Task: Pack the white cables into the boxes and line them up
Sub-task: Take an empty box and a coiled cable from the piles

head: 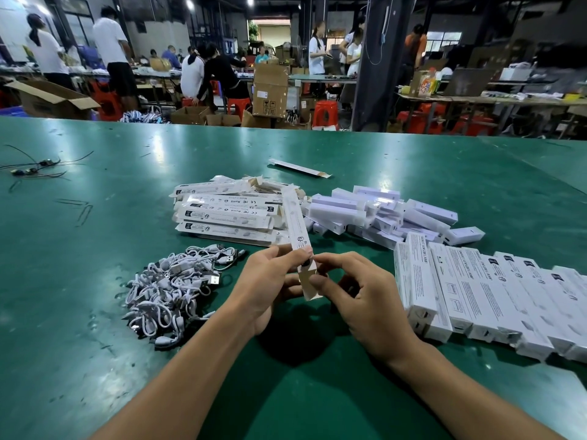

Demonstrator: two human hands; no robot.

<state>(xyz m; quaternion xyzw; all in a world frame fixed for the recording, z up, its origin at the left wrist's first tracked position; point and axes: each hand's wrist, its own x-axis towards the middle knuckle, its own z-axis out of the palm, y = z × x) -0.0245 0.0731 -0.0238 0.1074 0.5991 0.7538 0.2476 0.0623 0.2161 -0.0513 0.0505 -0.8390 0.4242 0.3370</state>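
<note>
My left hand (270, 281) grips a long narrow white box (297, 227) near its open near end, holding it above the green table (95, 249). Fingers of my right hand (365, 296) pinch the box's end flap (309, 285). A tangled pile of short white cables (178, 287) lies to the left of my hands. Behind the held box sits a stack of flat printed boxes (228, 214). A row of packed white boxes (482, 296) lies side by side at the right.
A heap of plain white inner items (381, 211) lies right of the flat boxes. One loose box (298, 168) rests farther back. Thin dark wires (35, 166) lie at far left. Several people, cardboard cartons and red stools stand beyond the table's far edge.
</note>
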